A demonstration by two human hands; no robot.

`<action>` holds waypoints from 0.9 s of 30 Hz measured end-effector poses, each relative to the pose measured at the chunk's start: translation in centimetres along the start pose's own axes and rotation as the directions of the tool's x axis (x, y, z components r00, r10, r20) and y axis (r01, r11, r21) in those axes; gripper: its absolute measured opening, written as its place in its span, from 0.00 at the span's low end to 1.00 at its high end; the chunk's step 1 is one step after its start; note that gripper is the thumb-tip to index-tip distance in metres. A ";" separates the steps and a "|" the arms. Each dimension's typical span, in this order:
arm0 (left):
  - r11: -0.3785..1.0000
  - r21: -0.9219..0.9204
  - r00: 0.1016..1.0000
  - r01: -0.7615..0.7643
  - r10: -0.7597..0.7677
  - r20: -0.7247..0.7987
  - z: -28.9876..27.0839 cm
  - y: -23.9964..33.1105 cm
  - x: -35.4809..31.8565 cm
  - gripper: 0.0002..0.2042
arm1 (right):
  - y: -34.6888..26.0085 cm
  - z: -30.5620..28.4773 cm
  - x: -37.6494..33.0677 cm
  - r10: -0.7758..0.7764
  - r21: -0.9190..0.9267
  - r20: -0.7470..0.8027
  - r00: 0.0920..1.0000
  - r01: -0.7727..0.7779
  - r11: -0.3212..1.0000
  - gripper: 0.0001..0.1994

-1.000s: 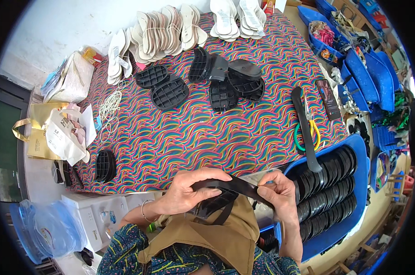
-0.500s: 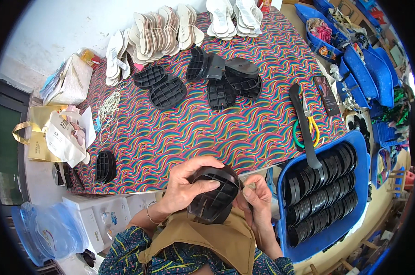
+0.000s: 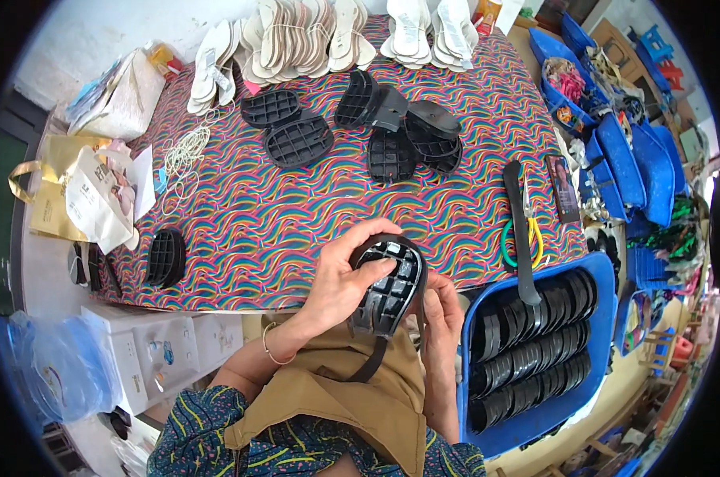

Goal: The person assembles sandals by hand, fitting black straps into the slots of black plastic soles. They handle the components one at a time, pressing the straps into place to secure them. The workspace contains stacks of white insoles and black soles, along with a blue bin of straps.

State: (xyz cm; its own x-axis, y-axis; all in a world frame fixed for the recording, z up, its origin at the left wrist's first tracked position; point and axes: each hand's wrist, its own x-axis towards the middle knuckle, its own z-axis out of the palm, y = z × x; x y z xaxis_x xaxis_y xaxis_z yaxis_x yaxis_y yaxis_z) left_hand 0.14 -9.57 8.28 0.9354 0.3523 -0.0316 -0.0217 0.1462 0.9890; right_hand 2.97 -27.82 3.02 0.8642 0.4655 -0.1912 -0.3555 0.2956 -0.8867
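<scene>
In my left hand (image 3: 338,278) is a black shoe-sole piece (image 3: 392,290), its gridded hollow underside facing up, held over my lap at the table's front edge. The thumb presses on the grid and the fingers wrap the far rim. My right hand (image 3: 441,318) is closed against the piece's right edge, its fingertips partly behind it; whatever they pinch is hidden. A dark strip (image 3: 368,364) hangs from below the piece over the brown apron (image 3: 312,405).
Black sole pieces (image 3: 299,141) lie on the patterned table (image 3: 296,215). A blue crate (image 3: 606,318) at right holds rows of black parts, with a long black strip (image 3: 516,215) reaching over its rim. Scissors (image 3: 538,242), a phone (image 3: 563,187) and bundled insoles (image 3: 296,40) lie beyond.
The sole piece has turned and tilted, showing more of its grid. My right hand has moved down and closer against its edge. A dark strip now shows below; the whole view has shifted slightly.
</scene>
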 end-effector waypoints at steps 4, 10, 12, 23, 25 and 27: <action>0.998 0.010 0.998 -0.056 0.056 -0.013 0.6 -0.1 0.3 0.18 | -1.7 0.5 -0.4 -0.011 -0.423 -0.004 1.000 0.008 0.906 0.18; 0.999 -0.050 1.000 0.013 -0.014 -0.012 0.6 -0.2 0.8 0.19 | -1.8 -0.1 -0.9 -0.177 -0.861 0.057 0.983 0.138 0.490 0.14; 0.995 -0.082 0.998 0.065 -0.064 0.015 0.5 -0.3 0.7 0.19 | -1.4 -0.2 -0.9 -0.350 -0.945 0.117 0.930 0.213 0.249 0.14; 0.997 -0.030 0.997 0.075 -0.074 0.020 0.7 -0.2 1.4 0.17 | 0.0 1.6 -2.6 -0.261 -0.873 0.007 0.965 0.133 0.468 0.09; 0.999 0.000 0.999 0.042 -0.042 0.013 1.0 -0.7 1.7 0.17 | -0.2 1.8 -2.7 -0.198 -0.837 -0.031 0.980 0.083 0.541 0.09; 0.999 0.008 0.999 0.041 -0.042 0.005 1.3 -1.0 1.9 0.17 | -0.1 1.8 -2.7 -0.145 -0.784 -0.076 0.986 0.030 0.620 0.09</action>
State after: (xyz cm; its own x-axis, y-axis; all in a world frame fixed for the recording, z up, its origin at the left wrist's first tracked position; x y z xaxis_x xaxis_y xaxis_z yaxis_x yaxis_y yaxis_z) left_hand 2.41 -10.26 7.43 0.9373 0.3410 -0.0718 0.0200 0.1533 0.9880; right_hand 0.03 -27.58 4.38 0.9312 0.3526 -0.0924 0.0848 -0.4562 -0.8858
